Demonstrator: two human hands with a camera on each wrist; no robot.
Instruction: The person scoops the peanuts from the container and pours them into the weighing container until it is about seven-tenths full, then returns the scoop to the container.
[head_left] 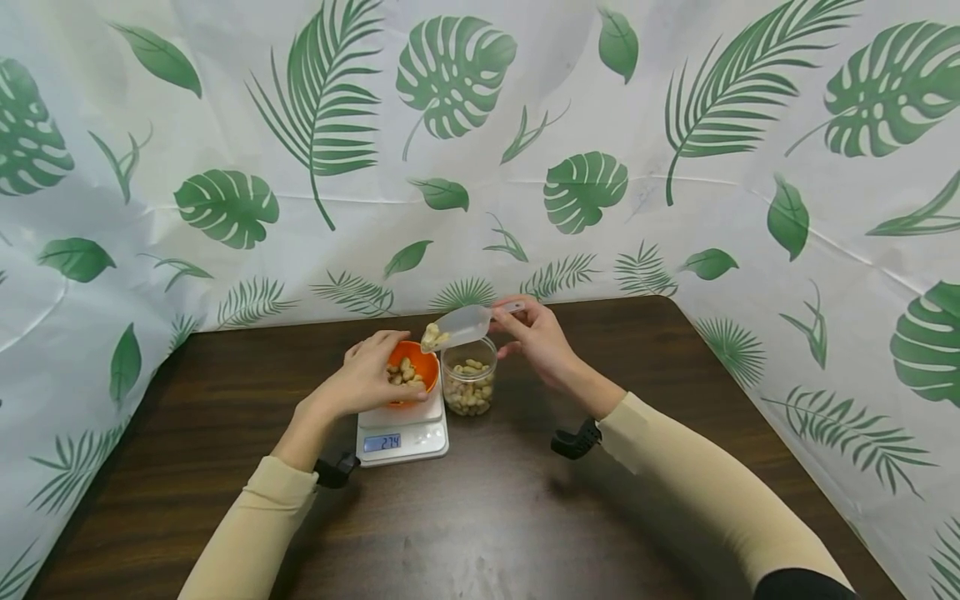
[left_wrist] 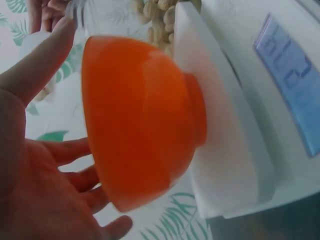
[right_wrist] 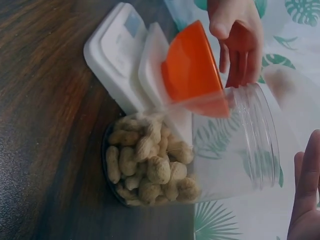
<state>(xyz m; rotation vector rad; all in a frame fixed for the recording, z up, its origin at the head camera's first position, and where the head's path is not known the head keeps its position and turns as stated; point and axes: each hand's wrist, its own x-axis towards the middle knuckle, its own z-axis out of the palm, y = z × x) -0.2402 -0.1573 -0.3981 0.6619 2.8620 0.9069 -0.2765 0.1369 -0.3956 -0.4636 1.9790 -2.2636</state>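
My right hand (head_left: 538, 337) pinches the handle of a translucent scoop (head_left: 465, 325), held above a clear jar (head_left: 452, 367). Peanuts (head_left: 433, 336) lie at the scoop's tip, close to the rim of an orange bowl (head_left: 430, 364). This bowl holds peanuts (head_left: 405, 372) and sits on a white kitchen scale (head_left: 420, 442). Around the bowl's rim, my left hand (head_left: 365, 373) has its thumb and fingers spread; in the left wrist view the fingers (left_wrist: 75, 150) look relaxed, partly hidden behind the bowl. Peanuts (right_wrist: 155, 165) fill the lower part of the jar.
The scale's display (head_left: 382, 442) shows the digits 274. Jar and scale stand side by side on a dark wooden table (head_left: 480, 517). A white sheet with green leaves (head_left: 510, 100) hangs behind the table. Both wrists carry black cameras (head_left: 576, 440).
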